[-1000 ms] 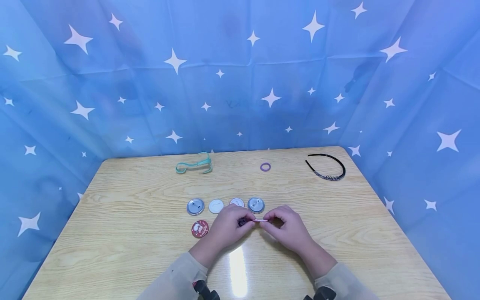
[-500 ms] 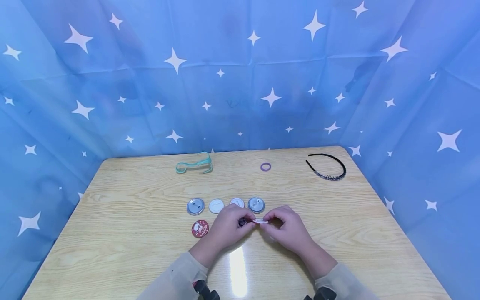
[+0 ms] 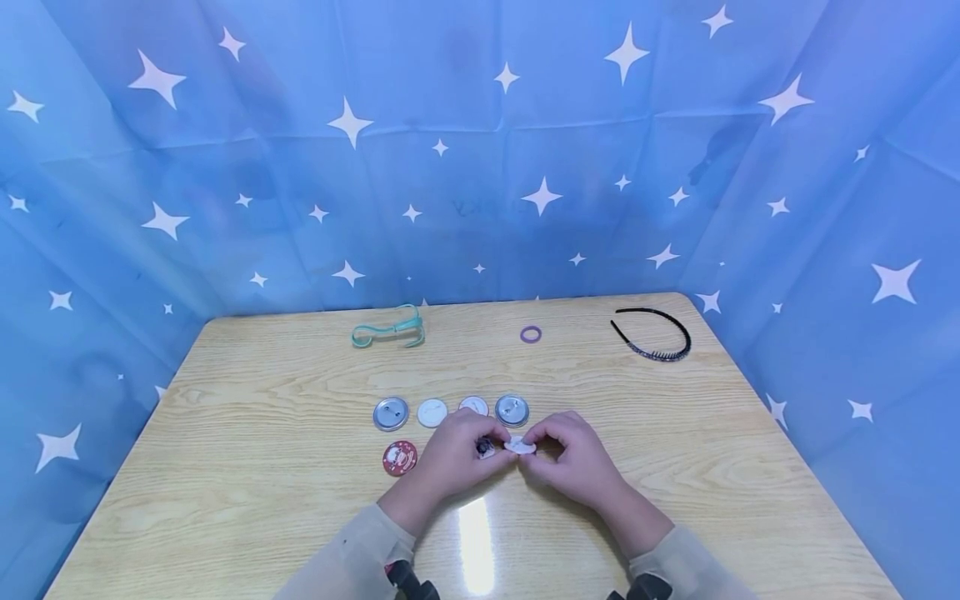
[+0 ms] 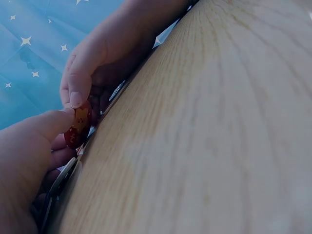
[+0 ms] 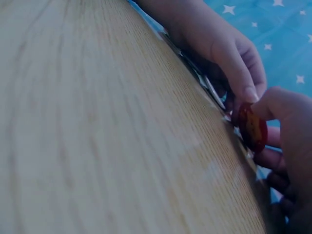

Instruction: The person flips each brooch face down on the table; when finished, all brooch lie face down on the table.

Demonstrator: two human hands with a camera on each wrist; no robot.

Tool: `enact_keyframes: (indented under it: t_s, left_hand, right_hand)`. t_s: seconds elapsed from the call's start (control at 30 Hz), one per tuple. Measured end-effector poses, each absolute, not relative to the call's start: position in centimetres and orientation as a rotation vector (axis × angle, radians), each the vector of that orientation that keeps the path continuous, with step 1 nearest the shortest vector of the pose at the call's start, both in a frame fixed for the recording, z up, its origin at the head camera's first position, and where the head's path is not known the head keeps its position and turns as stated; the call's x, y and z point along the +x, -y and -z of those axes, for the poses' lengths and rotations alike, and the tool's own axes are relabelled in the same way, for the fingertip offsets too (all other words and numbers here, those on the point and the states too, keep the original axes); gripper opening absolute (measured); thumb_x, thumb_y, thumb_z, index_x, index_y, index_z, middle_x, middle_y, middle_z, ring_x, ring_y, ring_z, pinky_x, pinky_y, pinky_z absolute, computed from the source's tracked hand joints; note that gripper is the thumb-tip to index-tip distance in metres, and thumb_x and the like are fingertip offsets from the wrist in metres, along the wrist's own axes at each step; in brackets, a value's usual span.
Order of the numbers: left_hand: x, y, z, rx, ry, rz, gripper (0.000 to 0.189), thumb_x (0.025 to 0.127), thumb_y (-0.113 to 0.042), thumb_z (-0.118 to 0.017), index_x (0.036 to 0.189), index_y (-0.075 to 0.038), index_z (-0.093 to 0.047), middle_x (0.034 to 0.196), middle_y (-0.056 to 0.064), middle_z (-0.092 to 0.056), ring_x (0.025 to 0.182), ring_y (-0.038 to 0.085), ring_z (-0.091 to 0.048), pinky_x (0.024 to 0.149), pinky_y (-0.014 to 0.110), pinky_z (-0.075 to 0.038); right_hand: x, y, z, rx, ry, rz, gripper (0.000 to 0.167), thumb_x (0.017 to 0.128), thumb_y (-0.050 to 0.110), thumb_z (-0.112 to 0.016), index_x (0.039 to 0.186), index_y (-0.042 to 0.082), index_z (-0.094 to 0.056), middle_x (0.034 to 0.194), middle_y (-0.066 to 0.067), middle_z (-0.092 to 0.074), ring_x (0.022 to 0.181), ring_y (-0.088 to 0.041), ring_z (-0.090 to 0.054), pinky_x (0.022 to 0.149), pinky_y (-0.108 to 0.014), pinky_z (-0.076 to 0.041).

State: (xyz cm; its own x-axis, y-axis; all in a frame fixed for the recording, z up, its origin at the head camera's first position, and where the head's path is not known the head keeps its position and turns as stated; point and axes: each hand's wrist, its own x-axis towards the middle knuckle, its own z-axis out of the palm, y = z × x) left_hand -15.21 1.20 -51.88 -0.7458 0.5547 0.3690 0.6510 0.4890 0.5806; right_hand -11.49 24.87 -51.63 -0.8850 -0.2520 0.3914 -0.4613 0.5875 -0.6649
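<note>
Both hands hold one small round pin badge between them, just above the table. Its white back faces up in the head view, and its red front with an orange figure shows in the left wrist view. My left hand pinches its left edge; my right hand pinches the right edge with thumb and fingertips. A dark and white piece shows through the gap under my left hand, mostly hidden. Beyond the hands, a silver-backed badge, a white-backed badge, another white-backed badge and a second silver-backed badge form a row.
A red badge lies face up left of my left hand. Along the back of the wooden table are a teal looped strap-like item, a purple ring and a black toothed headband. A blue star-patterned curtain stands behind.
The badge has tilted from edge-on to showing its white back toward the head camera. Both hands keep their hold and have barely shifted.
</note>
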Motion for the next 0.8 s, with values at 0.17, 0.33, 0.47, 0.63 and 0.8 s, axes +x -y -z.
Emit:
enact_keyframes:
  t_s: [0.17,0.33,0.47,0.63,0.8]
  left_hand:
    - [-15.15,-1.29,51.92,-1.065,2.589,1.097,0.021,0.087,-0.038,-0.089,0.100,-0.025,-0.081,0.095,-0.017,-0.072,0.088,0.008,-0.061,0.081,0.028,-0.049]
    - [-15.14,-1.42,51.90,-1.076,2.576,1.095,0.024,0.083,-0.036,-0.093,0.099,-0.023,-0.080,0.092,-0.016,-0.071,0.085,0.010,-0.060,0.079,0.028,-0.049]
    - [-15.15,-1.48,51.94,-1.081,2.575,1.078,0.025,0.081,-0.034,-0.094,0.098,-0.022,-0.080,0.091,-0.015,-0.071,0.084,0.010,-0.059,0.078,0.027,-0.049]
    - [-15.23,-1.44,52.10,-1.089,2.580,1.034,0.026,0.081,-0.033,-0.095,0.098,-0.022,-0.079,0.092,-0.016,-0.071,0.084,0.009,-0.058,0.078,0.026,-0.049]
    - [-15.32,-1.35,52.22,-1.102,2.581,1.000,0.024,0.081,-0.031,-0.095,0.098,-0.022,-0.079,0.091,-0.015,-0.072,0.084,0.008,-0.060,0.082,0.028,-0.050]
  right_hand:
    - [-11.45,-24.92,51.63,0.598,2.578,-1.151,0.023,0.075,0.021,-0.093,0.092,0.026,-0.078,0.093,0.017,-0.073,0.092,-0.016,-0.061,0.084,-0.033,-0.048]
    - [-11.49,-25.02,51.71,0.633,2.572,-1.106,0.027,0.071,0.019,-0.095,0.092,0.025,-0.078,0.092,0.016,-0.073,0.089,-0.013,-0.058,0.081,-0.032,-0.046]
    - [-11.51,-25.09,51.81,0.678,2.551,-1.049,0.031,0.068,0.017,-0.095,0.093,0.024,-0.078,0.090,0.015,-0.071,0.085,-0.011,-0.054,0.077,-0.031,-0.044]
    - [-11.51,-25.02,52.00,0.720,2.552,-0.984,0.032,0.068,0.018,-0.095,0.094,0.024,-0.078,0.093,0.014,-0.070,0.088,-0.010,-0.054,0.079,-0.033,-0.045]
    - [-11.53,-24.87,52.05,0.728,2.548,-0.970,0.033,0.068,0.018,-0.095,0.095,0.023,-0.078,0.096,0.013,-0.070,0.090,-0.009,-0.054,0.081,-0.035,-0.046]
